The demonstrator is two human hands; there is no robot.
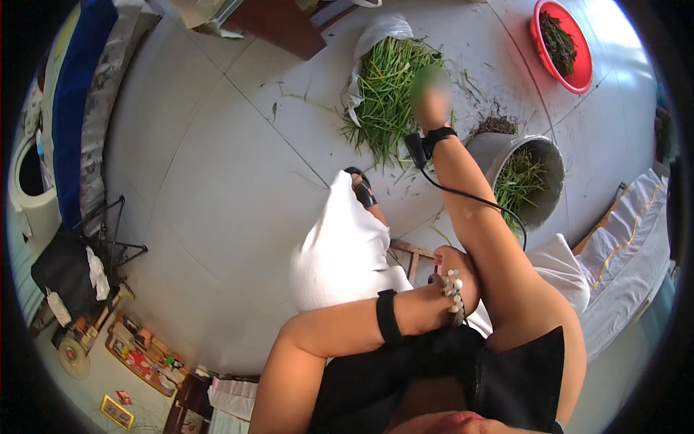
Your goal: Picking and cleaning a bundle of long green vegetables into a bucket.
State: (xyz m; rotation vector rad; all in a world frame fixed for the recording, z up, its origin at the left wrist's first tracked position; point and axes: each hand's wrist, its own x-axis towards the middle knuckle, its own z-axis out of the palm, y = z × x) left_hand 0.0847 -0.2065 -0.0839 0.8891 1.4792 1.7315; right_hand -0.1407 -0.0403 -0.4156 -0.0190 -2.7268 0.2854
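My right hand (432,100) reaches forward to the right edge of a heap of long green leafy stalks (387,92), which spills from a white plastic bag (379,32) on the floor. The hand is blurred, so its grip is unclear; a black strap with a small device (425,146) and cable circles that wrist. My left hand (458,263) is bent under my right arm, near my lap, its fingers partly hidden. A beaded bracelet (455,295) is on that wrist. To the right, a grey bucket (488,152) lies tipped on its side with green stalks (520,179) inside.
A red plastic basin (583,65) holding dark green plant matter stands at the far right. Dark scraps (496,126) lie behind the bucket. A brown box-like object (282,27) is at the top. A folding frame (122,228) stands left, and a fabric-covered piece of furniture (623,255) right.
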